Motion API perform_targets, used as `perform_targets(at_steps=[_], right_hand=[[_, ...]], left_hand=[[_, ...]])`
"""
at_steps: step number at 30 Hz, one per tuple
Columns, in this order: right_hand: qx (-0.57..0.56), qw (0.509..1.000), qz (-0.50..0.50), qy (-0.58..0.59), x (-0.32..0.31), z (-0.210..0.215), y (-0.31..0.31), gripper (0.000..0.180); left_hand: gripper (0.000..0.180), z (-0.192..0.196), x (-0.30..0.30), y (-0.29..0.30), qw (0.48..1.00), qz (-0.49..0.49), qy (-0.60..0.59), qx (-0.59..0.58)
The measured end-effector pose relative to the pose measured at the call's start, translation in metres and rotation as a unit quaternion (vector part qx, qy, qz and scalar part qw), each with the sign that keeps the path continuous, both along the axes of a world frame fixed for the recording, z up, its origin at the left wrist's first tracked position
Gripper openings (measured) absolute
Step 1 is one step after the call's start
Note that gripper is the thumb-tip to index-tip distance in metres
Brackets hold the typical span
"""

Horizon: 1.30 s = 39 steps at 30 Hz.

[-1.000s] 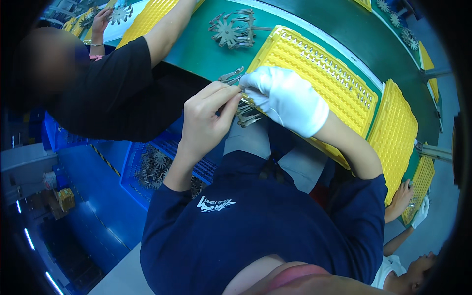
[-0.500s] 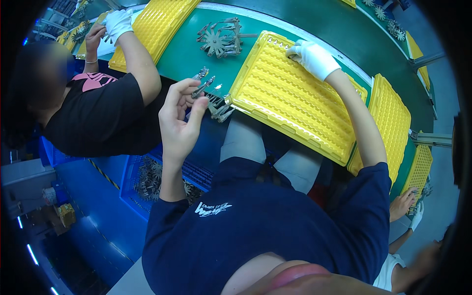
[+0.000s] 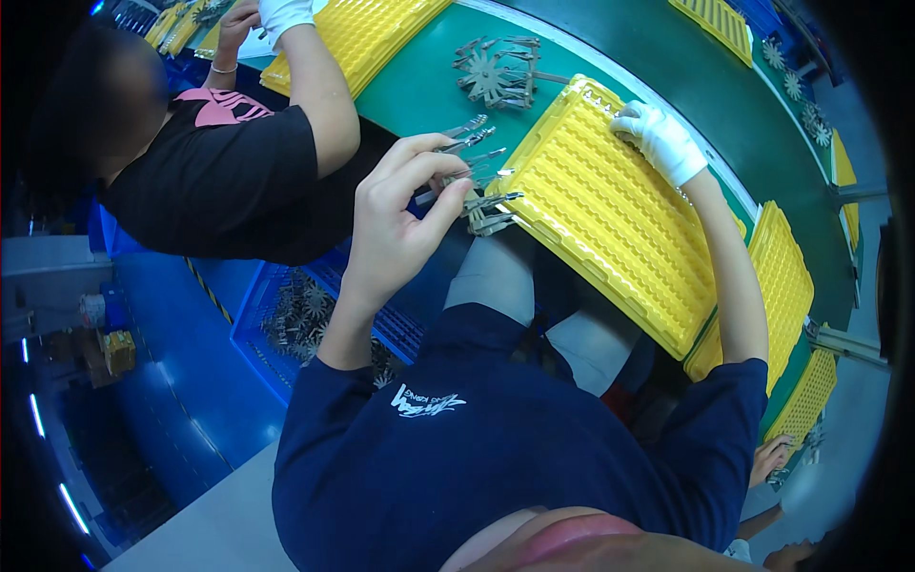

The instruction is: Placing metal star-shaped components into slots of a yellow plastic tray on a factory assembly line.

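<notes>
My bare left hand (image 3: pixel 400 214) is closed around the middle of a star-shaped metal clip rack (image 3: pixel 488 202). Its thin clip arms stick out past my fingers, close to the left corner of a yellow ribbed plastic tray (image 3: pixel 610 229). Over the tray's far side, my white-gloved right hand (image 3: pixel 662 143) has its fingertips pinched together at the ridges. Whatever lies between them is hidden. Small shiny pieces show in the tray's far row, beside those fingertips. A second star-shaped clip rack (image 3: pixel 496 74) rests on the green table (image 3: pixel 419 95) beyond the tray.
More yellow trays (image 3: pixel 777 296) lie to the right, and a stack of yellow trays (image 3: pixel 372 43) at the far left. A co-worker in a black shirt (image 3: pixel 229 181) is close on my left. Below my left arm, a blue crate (image 3: pixel 250 334) holds several metal racks.
The whole view has shifted, so the table and tray appear farther right. In my left hand the clip rack has turned, showing more arms. My right hand stays at the tray's far side.
</notes>
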State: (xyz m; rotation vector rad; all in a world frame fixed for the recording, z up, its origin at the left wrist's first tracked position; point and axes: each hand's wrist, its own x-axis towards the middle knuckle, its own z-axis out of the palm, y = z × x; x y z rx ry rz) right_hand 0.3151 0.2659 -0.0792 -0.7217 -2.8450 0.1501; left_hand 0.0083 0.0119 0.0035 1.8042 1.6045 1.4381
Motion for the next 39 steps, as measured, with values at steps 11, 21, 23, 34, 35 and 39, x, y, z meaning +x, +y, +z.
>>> perform_targets(at_steps=[11, 21, 23, 34, 35, 39], right_hand=[[0.002, 1.000, 0.002, -0.028, -0.006, 0.003, 0.000, 0.015], [-0.239, 0.946, -0.065, 0.212, -0.009, 0.002, -0.018, 0.020], [-0.259, 0.938, -0.068, 0.219, -0.039, 0.037, -0.060, 0.017], [-0.285, 0.934, 0.009, 0.215, -0.102, 0.099, -0.154, 0.024], [-0.293, 0.933, 0.006, 0.210, -0.101, 0.101, -0.154, 0.025], [-0.276, 0.935, 0.005, 0.222, -0.100, 0.099, -0.151, 0.024]], left_hand=[[0.010, 0.005, -0.005, -0.007, 0.999, 0.008, 0.029, -0.025], [0.009, 0.005, -0.004, -0.004, 0.997, 0.043, 0.057, 0.020], [0.009, 0.006, -0.001, -0.008, 0.996, 0.044, 0.072, 0.019], [0.011, 0.011, 0.013, -0.005, 0.998, -0.011, 0.069, -0.011], [0.010, 0.011, 0.013, -0.005, 0.998, -0.010, 0.063, 0.010], [0.011, 0.010, 0.012, -0.005, 0.997, -0.009, 0.076, 0.019]])
